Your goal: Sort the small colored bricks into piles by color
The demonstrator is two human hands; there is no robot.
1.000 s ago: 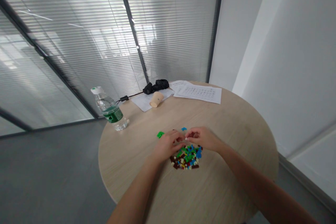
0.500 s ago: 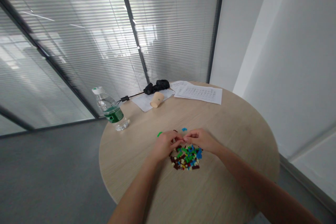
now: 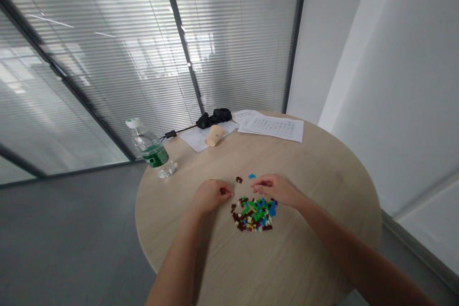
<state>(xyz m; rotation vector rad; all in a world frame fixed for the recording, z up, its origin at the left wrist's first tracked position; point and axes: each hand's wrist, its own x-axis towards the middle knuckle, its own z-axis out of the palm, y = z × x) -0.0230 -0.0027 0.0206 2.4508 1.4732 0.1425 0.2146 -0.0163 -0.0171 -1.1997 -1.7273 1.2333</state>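
So, a glass partition with pale slatted blinds [image 3: 107, 81] fills the far side, behind a round, pale wood-grain worktop [image 3: 315, 191]. Along its far edge lie printed white papers [image 3: 272, 128], a crumpled black fabric bundle [image 3: 213, 117] and a tan paper cup [image 3: 214, 136] on its side. A clear plastic water bottle [image 3: 152, 153] with a green label stands to the left. All sit well back, probably leaving the near area free for handwork. A loose heap of tiny plastic bricks [image 3: 254, 215] in green, blue, dark red, yellow and cream lies near the middle. The hands are apart, resting just above the heap. The left hand [image 3: 211, 196] curls beside a dark red brick [image 3: 224, 191], though it is hard to tell whether the brick is held. The right hand [image 3: 274, 189] lies near a lone blue brick [image 3: 252, 176] and a dark red brick [image 3: 238, 180].
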